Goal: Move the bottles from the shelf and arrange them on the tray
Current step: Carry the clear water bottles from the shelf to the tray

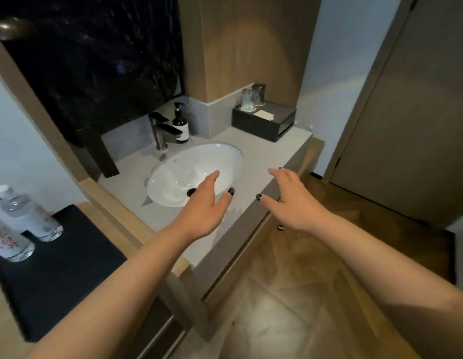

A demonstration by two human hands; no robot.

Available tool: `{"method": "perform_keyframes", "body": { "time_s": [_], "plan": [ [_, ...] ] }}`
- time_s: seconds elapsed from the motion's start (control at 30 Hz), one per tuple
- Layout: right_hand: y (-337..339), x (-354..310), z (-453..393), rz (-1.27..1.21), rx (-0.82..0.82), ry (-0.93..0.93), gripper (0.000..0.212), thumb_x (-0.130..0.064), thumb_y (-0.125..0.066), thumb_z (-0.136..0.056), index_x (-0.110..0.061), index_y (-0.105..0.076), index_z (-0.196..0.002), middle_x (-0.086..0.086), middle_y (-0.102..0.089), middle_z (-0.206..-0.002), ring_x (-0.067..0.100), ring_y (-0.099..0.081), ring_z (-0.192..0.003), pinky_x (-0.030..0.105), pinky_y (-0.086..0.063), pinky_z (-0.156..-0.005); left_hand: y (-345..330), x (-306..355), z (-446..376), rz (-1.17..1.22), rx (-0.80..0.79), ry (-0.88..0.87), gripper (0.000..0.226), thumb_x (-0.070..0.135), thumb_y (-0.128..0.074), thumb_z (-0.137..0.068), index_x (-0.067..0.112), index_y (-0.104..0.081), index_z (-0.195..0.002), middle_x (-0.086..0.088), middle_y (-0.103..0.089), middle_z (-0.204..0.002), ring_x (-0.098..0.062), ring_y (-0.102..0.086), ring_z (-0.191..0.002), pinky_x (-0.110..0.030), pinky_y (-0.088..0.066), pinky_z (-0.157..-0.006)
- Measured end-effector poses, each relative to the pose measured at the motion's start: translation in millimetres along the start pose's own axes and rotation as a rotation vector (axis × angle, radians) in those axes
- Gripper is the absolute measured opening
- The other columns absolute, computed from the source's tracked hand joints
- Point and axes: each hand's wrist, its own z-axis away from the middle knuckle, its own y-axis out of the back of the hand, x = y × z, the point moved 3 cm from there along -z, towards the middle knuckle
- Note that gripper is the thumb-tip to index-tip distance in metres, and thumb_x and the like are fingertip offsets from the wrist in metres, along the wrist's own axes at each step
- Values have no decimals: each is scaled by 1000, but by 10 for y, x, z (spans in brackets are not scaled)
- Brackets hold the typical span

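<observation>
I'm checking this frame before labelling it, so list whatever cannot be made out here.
- Clear plastic water bottles on the black tray, head view: the left frame edge cuts them off, so their count is uncertain.
- Red label print: blurred, unreadable.
- Shelf: not identifiable in this view.
- Drinking glasses on the black box: too small and dim to tell details.
- White sink drain: partly hidden by the left hand.

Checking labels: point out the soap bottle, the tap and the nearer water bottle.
soap bottle (181,126): head view, on its dark body.
tap (161,133): head view, on the upright metal stem.
nearer water bottle (10,244): head view, on its label.
</observation>
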Motion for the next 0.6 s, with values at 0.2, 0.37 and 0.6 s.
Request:
{"method": "perform_keyframes", "body": {
  "time_s": [0.2,0.37,0.6],
  "plan": [
    [644,691,12,33,135,-90,77,-44,-53,-93,-21,-10,-153,3,-15,-159,25,-18,-146,42,-27,-114,-497,617,-410,-36,-67,-40,62,38,-42,-100,23,-13,-153,0,-19,-160,-23,-25,-144,-36,-24,-114],
    [869,1172,-221,60,176,-170,76,-44,-53,-93,-20,-11,-152,5,-16,-159,26,-20,-145,44,-30,-112,-857,851,-963,-89,-134,-62,67,38,-43,-99,24,-7,-154,-1,-14,-161,-25,-20,-146,-39,-23,-114],
    [1024,1878,-1112,108,117,-269,74,-45,-50,-94,-14,-16,-151,7,-19,-158,25,-21,-145,43,-28,-114,-1317,1033,-2161,-143,-245,-163,65,38,-42,-100,20,-11,-154,-3,-15,-161,-23,-18,-147,-37,-22,-115]
  ]
}}
